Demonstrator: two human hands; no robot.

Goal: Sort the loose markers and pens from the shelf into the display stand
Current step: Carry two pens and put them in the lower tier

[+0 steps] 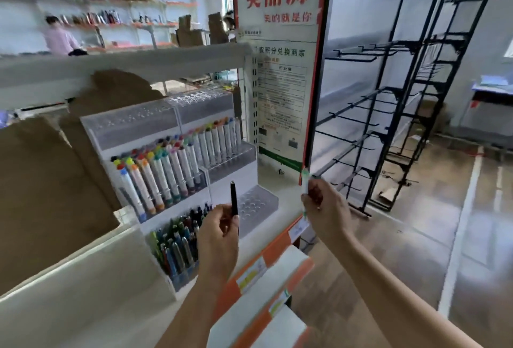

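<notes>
Holding black pen point(234, 198) upright, left hand point(219, 229) pinches it beside stand point(230, 170); right hand point(324, 203) pinches white marker point(305, 185).

display stand point(177, 159) on shelf point(91, 286) | wire racks point(388, 125) right of it

A slim black pen point(234, 197) contrasts with a white marker with a green cap point(305, 181). The clear acrylic tiered display stand point(194, 114) carries white-barrelled markers with many-coloured caps point(172, 167). The white shelf point(83, 278) has an orange edge strip point(249, 272). A white poster with red lettering point(280, 0) stands beside black wire racks point(402, 98).
</notes>
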